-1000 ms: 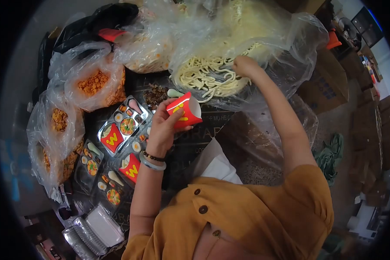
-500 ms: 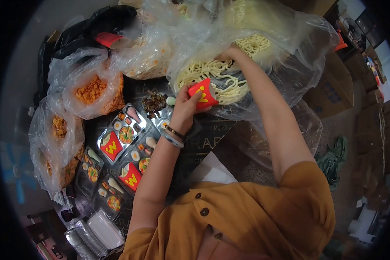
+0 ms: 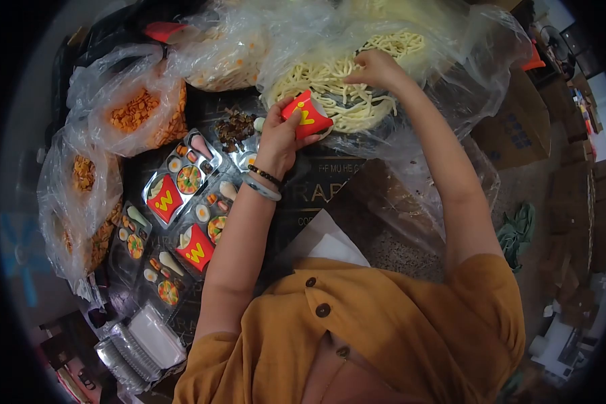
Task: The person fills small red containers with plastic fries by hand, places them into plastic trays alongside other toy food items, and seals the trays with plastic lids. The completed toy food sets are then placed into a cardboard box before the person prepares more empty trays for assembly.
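Observation:
My left hand (image 3: 281, 138) is closed round a red fries carton (image 3: 308, 114) with a yellow letter on it, its mouth tilted to the right. Beside it lies a heap of pale yellow miniature French fries (image 3: 330, 79) in a large clear plastic bag (image 3: 464, 67). My right hand (image 3: 382, 71) is over the fries, fingers curled in, and anything in them is too small to make out. Left of my left forearm are clear trays (image 3: 182, 178) holding miniature foods and red fries cartons (image 3: 195, 249). Small dark brown pieces (image 3: 234, 128) lie near my left wrist.
Clear bags of small orange pieces (image 3: 135, 114) line the left side. At the back, another bag (image 3: 225, 67) holds pale pieces. Stacked clear trays (image 3: 131, 347) stand at lower left. A cardboard box (image 3: 515, 131) stands at right, and green cloth (image 3: 516, 232) lies on the floor.
My right hand has come up out of the deeper part of the fries bag and now shows above the heap. The carton in my left hand has shifted slightly up and left.

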A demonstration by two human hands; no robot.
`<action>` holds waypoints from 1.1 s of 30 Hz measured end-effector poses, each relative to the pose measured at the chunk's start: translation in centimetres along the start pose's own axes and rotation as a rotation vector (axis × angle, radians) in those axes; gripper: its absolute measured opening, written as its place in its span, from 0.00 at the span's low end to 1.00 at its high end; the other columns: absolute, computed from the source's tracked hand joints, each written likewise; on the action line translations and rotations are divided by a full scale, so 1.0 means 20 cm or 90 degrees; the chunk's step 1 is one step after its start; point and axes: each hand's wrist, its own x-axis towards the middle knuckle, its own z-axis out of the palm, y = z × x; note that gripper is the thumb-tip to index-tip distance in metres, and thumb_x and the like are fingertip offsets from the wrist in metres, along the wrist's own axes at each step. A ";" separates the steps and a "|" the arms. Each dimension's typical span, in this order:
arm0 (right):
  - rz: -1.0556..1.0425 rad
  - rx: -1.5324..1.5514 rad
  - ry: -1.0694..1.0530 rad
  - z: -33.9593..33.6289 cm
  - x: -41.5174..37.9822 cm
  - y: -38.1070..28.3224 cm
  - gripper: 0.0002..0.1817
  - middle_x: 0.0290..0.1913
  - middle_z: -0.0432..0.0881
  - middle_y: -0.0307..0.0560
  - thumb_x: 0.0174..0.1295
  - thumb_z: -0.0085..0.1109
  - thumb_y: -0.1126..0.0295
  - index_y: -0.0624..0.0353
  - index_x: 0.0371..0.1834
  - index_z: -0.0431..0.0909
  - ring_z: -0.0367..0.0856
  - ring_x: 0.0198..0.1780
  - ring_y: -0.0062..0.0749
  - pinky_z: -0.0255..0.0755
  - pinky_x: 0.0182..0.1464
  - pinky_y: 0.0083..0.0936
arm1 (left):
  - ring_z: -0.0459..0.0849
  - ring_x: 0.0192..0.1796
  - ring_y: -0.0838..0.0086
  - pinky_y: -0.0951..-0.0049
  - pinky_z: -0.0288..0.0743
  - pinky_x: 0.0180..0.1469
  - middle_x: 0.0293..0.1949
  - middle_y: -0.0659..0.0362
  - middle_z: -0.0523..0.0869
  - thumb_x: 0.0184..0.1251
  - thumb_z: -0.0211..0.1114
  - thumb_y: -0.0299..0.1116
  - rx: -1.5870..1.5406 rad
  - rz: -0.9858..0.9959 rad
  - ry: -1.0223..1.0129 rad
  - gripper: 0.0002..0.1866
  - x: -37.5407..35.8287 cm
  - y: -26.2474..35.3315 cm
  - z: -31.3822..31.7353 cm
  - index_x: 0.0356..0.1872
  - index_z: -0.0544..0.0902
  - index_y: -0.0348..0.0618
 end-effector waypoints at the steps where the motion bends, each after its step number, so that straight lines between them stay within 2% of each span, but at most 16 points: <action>1: -0.002 -0.030 -0.028 0.01 0.00 -0.04 0.32 0.39 0.80 0.60 0.37 0.70 0.58 0.68 0.45 0.76 0.80 0.42 0.46 0.72 0.46 0.31 | 0.79 0.47 0.59 0.68 0.83 0.31 0.55 0.52 0.69 0.67 0.51 0.29 0.014 0.004 0.012 0.20 0.00 0.00 0.02 0.59 0.62 0.46; 2: -0.001 -0.033 -0.025 0.05 0.00 -0.05 0.32 0.39 0.80 0.60 0.37 0.70 0.58 0.68 0.45 0.76 0.80 0.42 0.46 0.72 0.46 0.31 | 0.79 0.47 0.59 0.68 0.83 0.31 0.55 0.52 0.69 0.67 0.51 0.29 0.013 0.006 0.010 0.20 0.00 0.00 0.03 0.59 0.62 0.46; 4: -0.084 -0.033 0.116 0.23 0.02 -0.05 0.27 0.38 0.79 0.61 0.38 0.68 0.60 0.66 0.41 0.78 0.79 0.41 0.50 0.72 0.45 0.35 | 0.80 0.45 0.58 0.68 0.83 0.30 0.55 0.51 0.69 0.67 0.51 0.29 0.009 0.000 0.023 0.20 0.02 -0.02 0.05 0.59 0.61 0.46; 5: -0.038 -0.065 0.097 0.29 0.05 -0.06 0.22 0.36 0.80 0.60 0.39 0.66 0.61 0.63 0.38 0.79 0.78 0.40 0.51 0.71 0.44 0.38 | 0.80 0.45 0.58 0.68 0.83 0.30 0.55 0.51 0.69 0.67 0.51 0.29 0.009 0.001 0.023 0.20 0.02 -0.03 0.05 0.59 0.61 0.46; 9: -0.054 -0.099 0.139 0.26 0.07 -0.03 0.19 0.33 0.80 0.58 0.40 0.64 0.63 0.61 0.37 0.80 0.79 0.35 0.49 0.72 0.39 0.37 | 0.80 0.44 0.55 0.69 0.83 0.28 0.54 0.49 0.69 0.67 0.51 0.29 -0.028 -0.013 0.037 0.20 0.05 -0.04 0.04 0.59 0.60 0.46; 11: 0.031 0.086 0.038 0.10 0.01 -0.08 0.19 0.28 0.80 0.55 0.41 0.64 0.62 0.61 0.35 0.80 0.79 0.27 0.42 0.72 0.34 0.32 | 0.80 0.43 0.54 0.68 0.83 0.28 0.54 0.49 0.69 0.67 0.51 0.29 -0.039 -0.009 0.045 0.21 0.06 -0.05 0.03 0.59 0.60 0.46; 12: 0.045 0.136 0.057 0.09 0.01 -0.04 0.15 0.24 0.80 0.49 0.45 0.65 0.64 0.64 0.32 0.80 0.78 0.22 0.31 0.71 0.28 0.27 | 0.80 0.44 0.54 0.68 0.83 0.28 0.54 0.49 0.69 0.67 0.51 0.29 -0.050 -0.012 0.044 0.21 0.06 -0.05 0.04 0.59 0.59 0.46; 13: 0.044 0.134 0.055 0.08 0.00 -0.02 0.15 0.24 0.80 0.49 0.45 0.65 0.64 0.64 0.32 0.80 0.78 0.22 0.31 0.71 0.28 0.27 | 0.80 0.44 0.53 0.67 0.83 0.29 0.54 0.48 0.69 0.67 0.50 0.28 -0.061 -0.016 0.043 0.21 0.05 -0.05 0.04 0.60 0.58 0.46; 15: 0.187 0.478 -0.039 0.06 -0.02 0.02 0.12 0.23 0.80 0.43 0.48 0.66 0.67 0.65 0.31 0.81 0.78 0.23 0.24 0.70 0.27 0.24 | 0.80 0.45 0.54 0.66 0.83 0.29 0.54 0.48 0.69 0.67 0.50 0.28 -0.074 -0.021 0.035 0.21 0.05 -0.06 0.04 0.60 0.58 0.46; 16: 0.187 0.477 -0.038 0.05 -0.02 0.04 0.12 0.23 0.80 0.43 0.48 0.66 0.67 0.65 0.31 0.81 0.78 0.23 0.24 0.70 0.27 0.24 | 0.80 0.45 0.54 0.66 0.83 0.30 0.54 0.48 0.68 0.67 0.50 0.28 -0.084 -0.025 0.026 0.22 0.05 -0.06 0.05 0.60 0.57 0.46; 18: 0.212 0.688 -0.020 0.04 -0.02 0.06 0.08 0.23 0.79 0.40 0.48 0.67 0.71 0.64 0.28 0.80 0.76 0.23 0.21 0.68 0.25 0.23 | 0.80 0.44 0.54 0.66 0.84 0.30 0.54 0.49 0.68 0.67 0.50 0.28 -0.091 -0.004 0.024 0.22 0.06 -0.07 0.06 0.60 0.57 0.46; 22: 0.212 0.629 0.010 0.09 -0.04 0.08 0.10 0.20 0.78 0.42 0.46 0.69 0.71 0.66 0.25 0.79 0.75 0.19 0.22 0.68 0.21 0.21 | 0.80 0.43 0.58 0.69 0.83 0.29 0.53 0.49 0.70 0.67 0.50 0.27 -0.047 0.070 0.091 0.20 0.01 -0.05 0.08 0.59 0.58 0.44; 24: 0.167 0.388 0.047 0.06 -0.07 0.06 0.09 0.20 0.78 0.42 0.47 0.68 0.72 0.66 0.23 0.78 0.76 0.20 0.23 0.69 0.21 0.21 | 0.80 0.42 0.59 0.69 0.83 0.29 0.52 0.49 0.70 0.67 0.50 0.27 -0.011 0.115 0.097 0.19 0.01 -0.05 0.06 0.58 0.59 0.44; 26: 0.203 0.438 0.017 -0.01 -0.08 0.01 0.09 0.21 0.78 0.43 0.47 0.68 0.72 0.66 0.23 0.77 0.78 0.22 0.24 0.72 0.23 0.22 | 0.81 0.42 0.60 0.70 0.83 0.29 0.52 0.50 0.71 0.66 0.50 0.27 0.022 0.161 0.111 0.19 -0.01 -0.03 0.06 0.57 0.61 0.43; 29: 0.204 0.666 0.005 -0.06 -0.07 0.02 0.09 0.24 0.78 0.40 0.50 0.67 0.70 0.64 0.28 0.78 0.75 0.22 0.20 0.72 0.25 0.20 | 0.81 0.41 0.63 0.71 0.82 0.28 0.52 0.50 0.71 0.66 0.51 0.27 0.036 0.247 0.098 0.18 -0.01 -0.01 0.07 0.55 0.62 0.43; 33: 0.163 0.843 0.041 -0.08 -0.07 -0.07 0.09 0.24 0.78 0.40 0.50 0.67 0.70 0.63 0.29 0.78 0.75 0.22 0.21 0.71 0.25 0.20 | 0.81 0.42 0.58 0.70 0.82 0.28 0.52 0.50 0.70 0.66 0.51 0.27 -0.073 0.096 0.055 0.18 0.03 -0.05 0.10 0.56 0.61 0.43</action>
